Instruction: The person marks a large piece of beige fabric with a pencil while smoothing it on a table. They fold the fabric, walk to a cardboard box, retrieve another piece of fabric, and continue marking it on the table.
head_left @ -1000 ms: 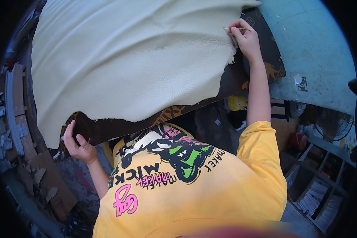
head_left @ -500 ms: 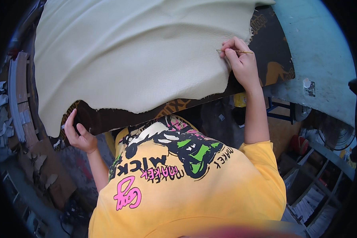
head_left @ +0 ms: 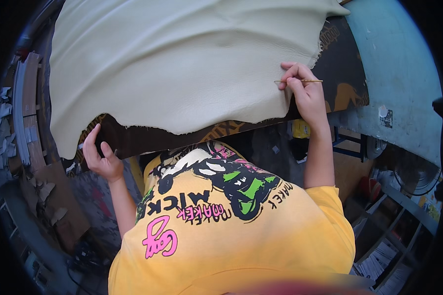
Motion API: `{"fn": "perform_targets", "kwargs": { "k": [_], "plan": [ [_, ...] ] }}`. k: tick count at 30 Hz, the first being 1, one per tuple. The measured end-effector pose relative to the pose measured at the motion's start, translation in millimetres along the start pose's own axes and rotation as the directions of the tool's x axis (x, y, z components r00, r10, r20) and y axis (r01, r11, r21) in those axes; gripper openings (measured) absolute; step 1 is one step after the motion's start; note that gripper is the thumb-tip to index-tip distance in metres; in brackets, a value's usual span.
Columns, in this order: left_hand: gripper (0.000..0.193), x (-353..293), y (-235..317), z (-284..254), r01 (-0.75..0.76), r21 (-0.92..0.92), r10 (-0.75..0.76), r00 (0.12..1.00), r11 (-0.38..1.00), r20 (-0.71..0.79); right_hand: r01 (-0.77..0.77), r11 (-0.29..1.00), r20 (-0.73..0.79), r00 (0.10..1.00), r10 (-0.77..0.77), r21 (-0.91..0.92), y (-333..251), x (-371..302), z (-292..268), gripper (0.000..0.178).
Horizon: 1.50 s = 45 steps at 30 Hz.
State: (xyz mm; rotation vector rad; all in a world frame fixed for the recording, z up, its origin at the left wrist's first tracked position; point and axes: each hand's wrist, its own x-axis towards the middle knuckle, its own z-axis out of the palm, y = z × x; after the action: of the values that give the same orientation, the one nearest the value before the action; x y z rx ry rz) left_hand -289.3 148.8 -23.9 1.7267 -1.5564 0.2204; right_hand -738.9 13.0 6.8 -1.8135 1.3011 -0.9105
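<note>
A large cream leather hide lies spread over a dark brown board. My right hand rests on the hide's right edge and pinches a thin pen-like stick that points right. My left hand grips the lower left edge of the board and hide, fingers curled over it. My yellow printed shirt fills the lower middle of the view.
A pale blue wall rises at the right. Stacked grey and brown offcuts line the left side. A fan and metal shelving stand at lower right. A blue frame sits under the board.
My right hand slid down along the hide's right edge with the stick. My left hand shifted slightly along the lower left edge and kept its grip.
</note>
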Motion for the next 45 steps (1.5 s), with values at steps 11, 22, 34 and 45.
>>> {"fn": "perform_targets", "kwargs": {
  "k": [11,22,34,45],
  "plan": [
    [0.031,5.1,-0.3,-4.1,-0.074,0.103,0.071,0.997,0.992,0.032,0.357,0.91,0.196,0.896,-0.397,0.21,-31.3,147.5,20.6,0.032],
    [0.031,12.4,12.2,-0.5,0.196,0.133,-0.205,0.977,0.972,0.055,0.722,0.639,0.24,0.691,-0.682,-0.265,-36.0,203.8,201.5,0.033],
    [0.084,-13.3,76.6,10.1,0.005,0.233,-0.122,0.864,0.972,0.489,0.622,0.695,0.435,0.772,-0.464,-0.362,-23.6,147.2,145.9,0.038],
    [0.07,-53.3,78.7,32.8,-0.034,-0.023,0.039,0.969,0.999,0.245,0.222,0.957,0.218,0.94,-0.261,0.188,-59.3,84.6,140.2,0.035]
  ]
}}
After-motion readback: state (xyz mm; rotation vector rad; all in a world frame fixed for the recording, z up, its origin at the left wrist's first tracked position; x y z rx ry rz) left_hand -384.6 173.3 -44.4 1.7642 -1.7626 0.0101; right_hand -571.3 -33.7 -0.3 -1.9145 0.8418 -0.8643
